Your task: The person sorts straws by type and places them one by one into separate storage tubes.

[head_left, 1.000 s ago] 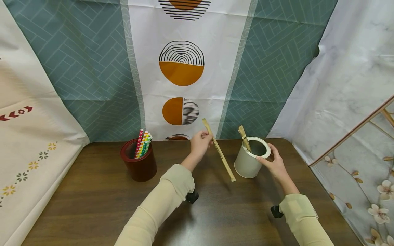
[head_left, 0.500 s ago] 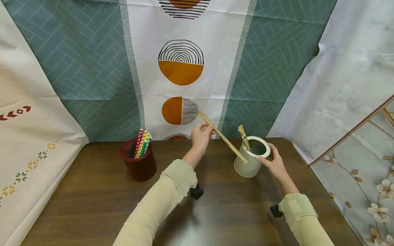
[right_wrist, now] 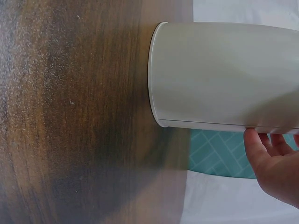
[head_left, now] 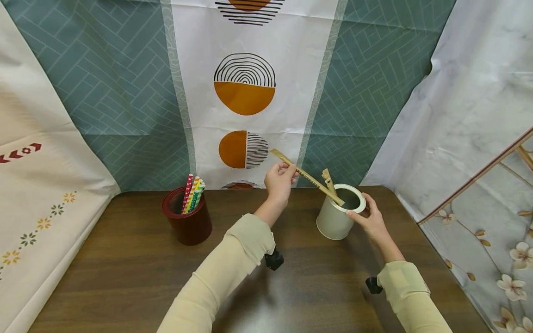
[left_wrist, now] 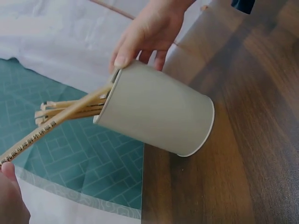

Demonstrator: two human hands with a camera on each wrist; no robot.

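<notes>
My left hand [head_left: 280, 185] pinches a paper-wrapped straw [head_left: 310, 178] with dark printing. The straw slants down to the right, its lower end at the mouth of an off-white canister [head_left: 337, 223]. Other wrapped straws [left_wrist: 74, 108] stick out of that canister in the left wrist view. My right hand [head_left: 372, 222] grips the canister at its right side, thumb at the near rim. In the right wrist view, its fingers [right_wrist: 254, 144] lie along the canister's wall. The canister stands upright on the table.
A dark red canister [head_left: 191, 229] stands at the left, with several patterned paper straws [head_left: 193, 196] in it. The brown wooden table [head_left: 125, 268] ends at a hanging patterned cloth [head_left: 141, 92]. A floral cloth [head_left: 479, 208] hangs at the right.
My left hand has moved slightly right and tilted the wrapped straw flatter; its lower end went from above the table to the off-white canister's mouth. My right hand has stayed in place.
</notes>
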